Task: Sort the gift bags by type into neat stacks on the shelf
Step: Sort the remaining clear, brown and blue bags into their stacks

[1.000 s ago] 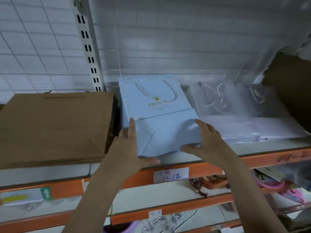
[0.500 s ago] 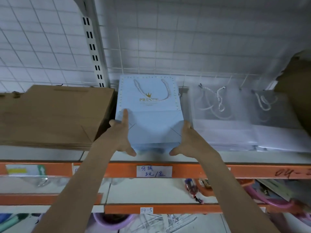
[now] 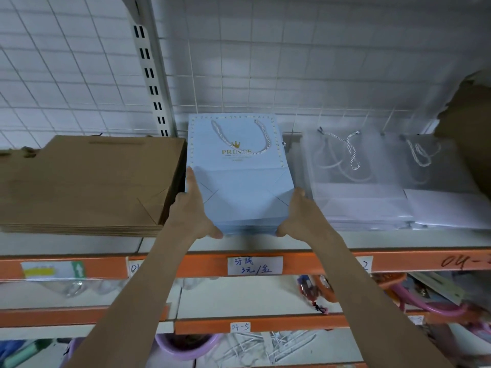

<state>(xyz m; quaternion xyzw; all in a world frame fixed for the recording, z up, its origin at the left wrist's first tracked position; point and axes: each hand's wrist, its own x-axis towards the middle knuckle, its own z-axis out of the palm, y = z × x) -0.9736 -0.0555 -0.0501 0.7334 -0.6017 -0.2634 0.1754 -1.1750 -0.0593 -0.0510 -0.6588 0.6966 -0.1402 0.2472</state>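
The gold word under the little crown on the blue bags [image 3: 239,187] is partly covered by a twisted white rope handle [image 3: 261,140], so only some letters can be read. The brown cardboard [image 3: 475,123] at the far right is cut off by the picture edge. The things on the lower shelves are dim and blurry, and only some pink and purple plastic shapes can be made out there.

The blue bags are smooth paper, folded flat, with a row of tiny dots round the top edge. They lie in a small pile in the middle of the shelf [image 3: 398,241]. To their left sits a pile of flat brown paper bags [image 3: 85,187], just beside them. To their right lie see-through bags [image 3: 345,181] with striped rope handles, and more of them further right. The shelf has an orange front bar with a white paper label [image 3: 254,265] that has handwriting on it. Behind it all is a white wire grid [image 3: 265,62].

Both arms reach up and forward. The left hand [image 3: 195,208] presses flat on the left side of the blue pile, fingers straight, thumb at the front corner. The right hand [image 3: 297,213] presses the right side the same way, thumb at the other front corner. The pile sits squeezed between the two hands.
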